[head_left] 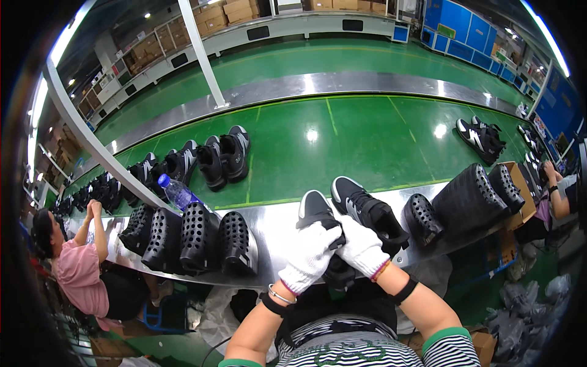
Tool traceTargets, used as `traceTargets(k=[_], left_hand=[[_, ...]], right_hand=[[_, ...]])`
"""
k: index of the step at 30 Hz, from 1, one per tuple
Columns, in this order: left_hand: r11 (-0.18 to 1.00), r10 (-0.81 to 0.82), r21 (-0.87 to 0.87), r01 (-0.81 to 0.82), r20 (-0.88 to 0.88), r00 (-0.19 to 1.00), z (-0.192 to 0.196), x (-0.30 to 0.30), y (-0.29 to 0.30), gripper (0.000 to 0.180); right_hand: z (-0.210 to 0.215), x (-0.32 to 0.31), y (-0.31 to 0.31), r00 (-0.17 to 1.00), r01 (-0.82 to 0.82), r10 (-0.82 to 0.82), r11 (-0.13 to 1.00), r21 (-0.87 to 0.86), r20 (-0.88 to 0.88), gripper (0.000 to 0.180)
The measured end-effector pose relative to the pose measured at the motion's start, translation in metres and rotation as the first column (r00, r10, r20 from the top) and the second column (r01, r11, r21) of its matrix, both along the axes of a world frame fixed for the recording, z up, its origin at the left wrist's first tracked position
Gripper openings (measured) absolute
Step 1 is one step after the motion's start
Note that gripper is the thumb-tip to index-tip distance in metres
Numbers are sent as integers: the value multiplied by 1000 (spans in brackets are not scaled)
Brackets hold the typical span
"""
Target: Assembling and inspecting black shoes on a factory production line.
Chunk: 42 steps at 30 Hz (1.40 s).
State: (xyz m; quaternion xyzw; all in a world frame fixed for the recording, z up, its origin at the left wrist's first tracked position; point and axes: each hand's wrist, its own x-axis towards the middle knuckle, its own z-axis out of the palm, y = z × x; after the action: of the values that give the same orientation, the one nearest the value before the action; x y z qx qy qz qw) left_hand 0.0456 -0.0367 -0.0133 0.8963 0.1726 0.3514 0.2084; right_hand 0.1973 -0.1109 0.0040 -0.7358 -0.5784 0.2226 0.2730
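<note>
Both hands wear white gloves and close together on one black shoe (pixel 319 215) with a white sole edge, at the near edge of the steel ledge (pixel 275 229). The left hand (pixel 310 254) wraps the shoe's upper, fingers curled around it; the right hand (pixel 362 248) grips just beside it, the two gloves touching. The shoe's heel end sits under the hands, its toe pointing away toward the belt (pixel 342 144).

Just right of it lies a second shoe (pixel 367 214) of the same kind, resting on the ledge. Black perforated moulds (pixel 199 238) stand in a row toward the ledge's left end, more moulds (pixel 468 199) toward its right end. A blue bottle (pixel 177 191) lies behind the left row. On the green belt, pairs of shoes (pixel 223 156) line the left side, another pair (pixel 480 139) the far right. A person in pink (pixel 76 269) works at the left.
</note>
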Motion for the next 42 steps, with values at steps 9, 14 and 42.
traceTargets(k=[9, 14, 42], left_hand=[[992, 125, 17, -126, 44, 991, -23, -2, -17, 43], [991, 132, 40, -131, -34, 991, -9, -11, -22, 42], [923, 379, 77, -377, -17, 925, -40, -73, -61, 41]], right_hand=[[-5, 7, -19, 803, 206, -31, 952, 227, -595, 28], [-7, 5, -12, 859, 177, -39, 958, 224, -511, 25], [56, 27, -52, 990, 2, -67, 893, 450, 127, 22]])
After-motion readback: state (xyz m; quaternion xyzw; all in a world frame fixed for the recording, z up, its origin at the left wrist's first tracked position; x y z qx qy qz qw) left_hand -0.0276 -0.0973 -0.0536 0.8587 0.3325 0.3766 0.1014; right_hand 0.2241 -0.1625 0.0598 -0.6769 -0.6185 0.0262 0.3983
